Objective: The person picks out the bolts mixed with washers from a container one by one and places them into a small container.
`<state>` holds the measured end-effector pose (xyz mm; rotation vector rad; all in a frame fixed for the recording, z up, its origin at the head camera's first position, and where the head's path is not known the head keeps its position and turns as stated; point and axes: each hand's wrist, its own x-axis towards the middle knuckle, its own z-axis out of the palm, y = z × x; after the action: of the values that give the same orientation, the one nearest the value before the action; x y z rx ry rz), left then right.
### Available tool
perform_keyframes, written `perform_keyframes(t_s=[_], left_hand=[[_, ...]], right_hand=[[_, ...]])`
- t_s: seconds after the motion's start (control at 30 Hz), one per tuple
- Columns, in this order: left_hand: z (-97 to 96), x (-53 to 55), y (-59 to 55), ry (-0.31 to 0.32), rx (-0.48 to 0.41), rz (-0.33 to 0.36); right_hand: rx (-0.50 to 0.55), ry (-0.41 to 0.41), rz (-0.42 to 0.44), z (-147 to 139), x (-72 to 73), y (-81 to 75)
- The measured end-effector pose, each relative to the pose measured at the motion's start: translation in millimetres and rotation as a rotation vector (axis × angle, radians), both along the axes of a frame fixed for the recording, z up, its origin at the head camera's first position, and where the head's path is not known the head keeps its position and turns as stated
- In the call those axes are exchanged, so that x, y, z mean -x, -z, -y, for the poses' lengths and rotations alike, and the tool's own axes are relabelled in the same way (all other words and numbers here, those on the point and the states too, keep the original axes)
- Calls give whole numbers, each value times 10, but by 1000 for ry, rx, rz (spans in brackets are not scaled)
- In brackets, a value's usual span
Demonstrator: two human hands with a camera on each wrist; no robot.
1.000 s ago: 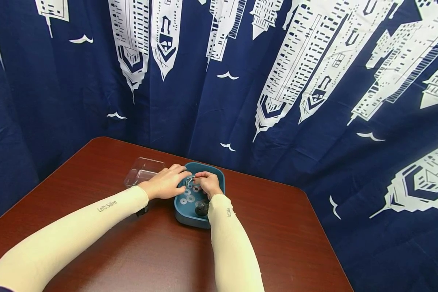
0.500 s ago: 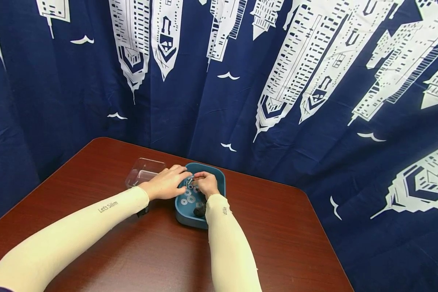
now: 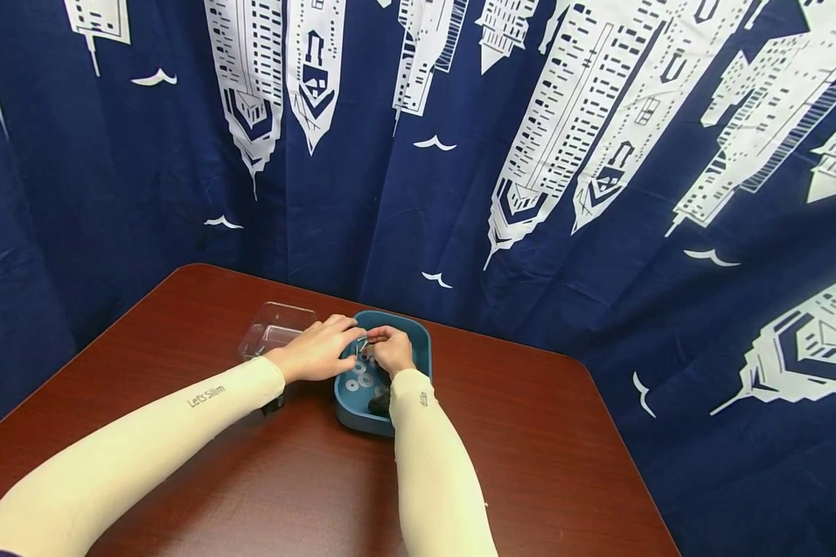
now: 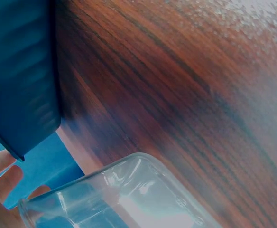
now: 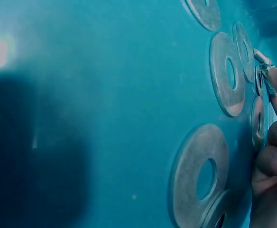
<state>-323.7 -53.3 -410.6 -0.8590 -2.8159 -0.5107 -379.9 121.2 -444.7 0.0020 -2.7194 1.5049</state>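
My right hand [image 3: 395, 352] reaches down into a blue bin [image 3: 364, 422], fingers curled. In the right wrist view its thumb and fingertip pinch a small silver bolt [image 5: 262, 58] at the right edge, close over the bin floor. Several flat metal washers [image 5: 200, 175] lie on that floor beside the hand. My left hand [image 3: 316, 348] spreads over the bin's left rim with its fingers extended and nothing in its grasp. Its fingers [image 4: 5, 180] show at the lower left of the left wrist view, next to the bin wall.
A clear plastic container [image 3: 276, 313] stands left of the bin, partly behind the left hand. Both are on a reddish-brown wooden table [image 3: 529, 433]. A dark blue curtain [image 3: 390, 209] with white building prints hangs behind the table's far edge.
My right hand has shifted slightly left inside the bin, and its forearm has swung a little left. My left hand stays at the left rim.
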Motion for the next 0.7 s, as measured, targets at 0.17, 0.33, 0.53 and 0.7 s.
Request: perform_keyframes(t_s=[0.17,0.33,0.53,0.7], left_hand=[[-1,1,-12,-1,7,5],[-3,-6,-6,2,10,1],[0,-9,-2,-2,6,3],[5,-7,-7,-2,8,3]], right_hand=[[18,-8,15,20,2,-15],[24,-3,28,32,4,-4],[23,-3,33,40,10,9],[25,1,43,48,22,13]])
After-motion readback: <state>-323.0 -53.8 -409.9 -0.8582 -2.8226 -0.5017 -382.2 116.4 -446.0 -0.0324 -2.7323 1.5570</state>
